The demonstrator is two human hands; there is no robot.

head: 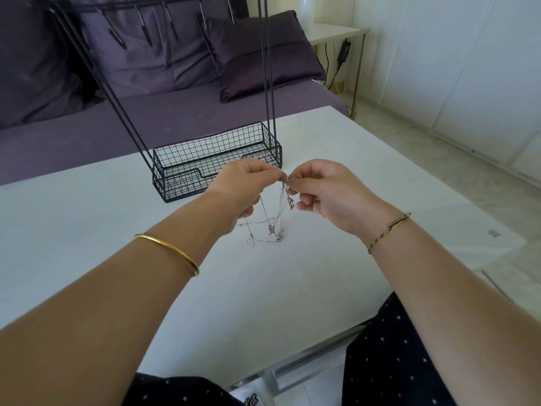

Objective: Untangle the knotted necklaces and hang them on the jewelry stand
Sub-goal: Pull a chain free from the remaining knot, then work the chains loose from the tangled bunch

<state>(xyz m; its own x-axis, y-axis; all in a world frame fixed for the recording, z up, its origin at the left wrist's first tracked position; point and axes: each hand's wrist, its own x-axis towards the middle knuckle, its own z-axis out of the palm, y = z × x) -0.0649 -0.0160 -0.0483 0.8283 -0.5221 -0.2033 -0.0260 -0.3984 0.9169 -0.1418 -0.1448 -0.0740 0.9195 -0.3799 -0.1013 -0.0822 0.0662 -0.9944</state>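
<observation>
A tangle of thin silver and gold necklaces (270, 227) hangs between my hands, its lower loops lying on the white table (117, 230). My left hand (244, 190) pinches the top of the tangle at the fingertips. Facing it, my right hand (325, 194) pinches the same knot from the other side. The black wire jewelry stand (216, 159) is just behind my hands, with a mesh basket base and tall rods. Its hooks (146, 30) along the top bar are bare.
A purple sofa (146, 118) with cushions runs behind the table. A small side table (336, 33) with cables stands at the back right. The table's near edge is close to my lap, and tiled floor (439, 159) lies to the right.
</observation>
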